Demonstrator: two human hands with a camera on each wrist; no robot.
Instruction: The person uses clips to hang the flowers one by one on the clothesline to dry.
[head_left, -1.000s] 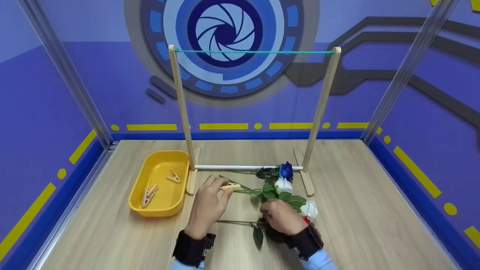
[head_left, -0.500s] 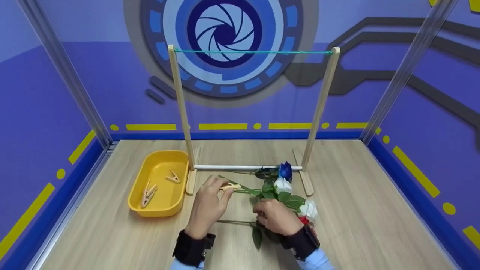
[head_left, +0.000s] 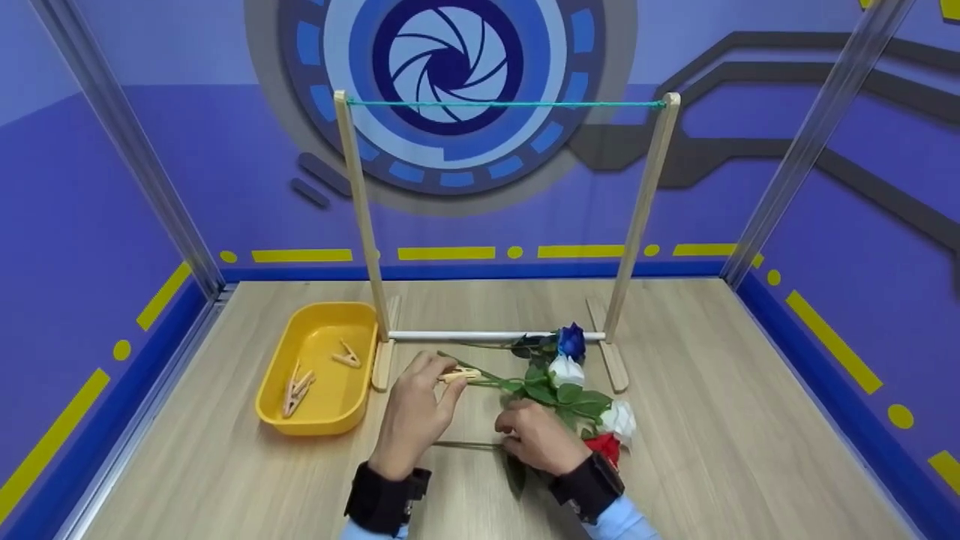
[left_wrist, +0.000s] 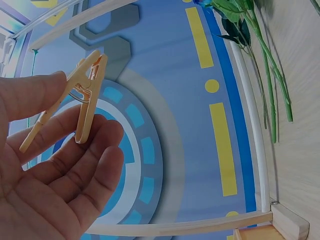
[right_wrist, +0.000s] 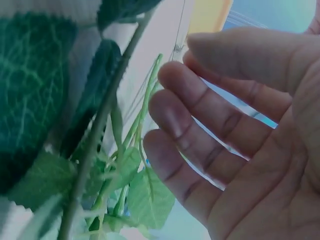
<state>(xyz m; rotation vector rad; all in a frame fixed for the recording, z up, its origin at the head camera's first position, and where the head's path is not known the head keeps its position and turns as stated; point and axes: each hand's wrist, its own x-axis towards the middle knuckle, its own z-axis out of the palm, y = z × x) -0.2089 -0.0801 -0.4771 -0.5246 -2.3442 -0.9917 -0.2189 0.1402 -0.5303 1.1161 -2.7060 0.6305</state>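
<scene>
My left hand (head_left: pixel 414 420) pinches a light wooden clothespin (left_wrist: pixel 90 100) between thumb and fingers, its spring and both legs showing in the left wrist view. My right hand (head_left: pixel 544 436) is low over the flower stems, fingers loosely bent. In the right wrist view nothing shows between those fingers, and a stem (right_wrist: pixel 95 135) with dark leaves runs just beside them. A red rose (head_left: pixel 606 448) lies partly behind the right wrist. Two white roses (head_left: pixel 566 371) and a blue rose (head_left: pixel 572 341) lie beyond it, stems pointing left.
A yellow tray (head_left: pixel 315 426) at left holds several clothespins (head_left: pixel 298 391). Behind the hands stands a wooden frame (head_left: pixel 360 217) with a green string (head_left: pixel 510 104) across its top and a white rod (head_left: pixel 465 335) near its base. Patterned walls enclose the table.
My right hand has slid left along the flowers, uncovering more of the red rose. The left hand stays in place with the clothespin.
</scene>
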